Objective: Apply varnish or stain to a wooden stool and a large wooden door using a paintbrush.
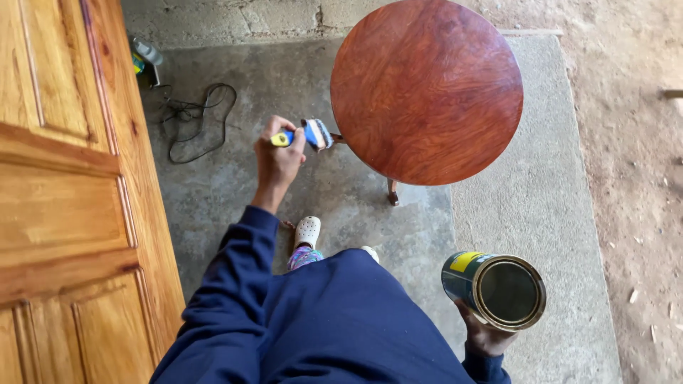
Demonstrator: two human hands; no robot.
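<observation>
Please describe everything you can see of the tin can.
The can is a round metal tin with a dark green wall and a yellow patch near its top. Its lid is off, and a brass-coloured rim rings the open mouth. The inside looks dark; I cannot tell how full it is. It is tilted, mouth toward the camera. The right hand holds it from below, above the concrete floor.

Soft, even daylight, brighter on the bare ground at right; faint shadows, mild sheen on the round tabletop (427,89); focus sharp throughout.

A wooden panelled door (64,192) flanks a tangled black cable (193,117) (on concrete).
</observation>
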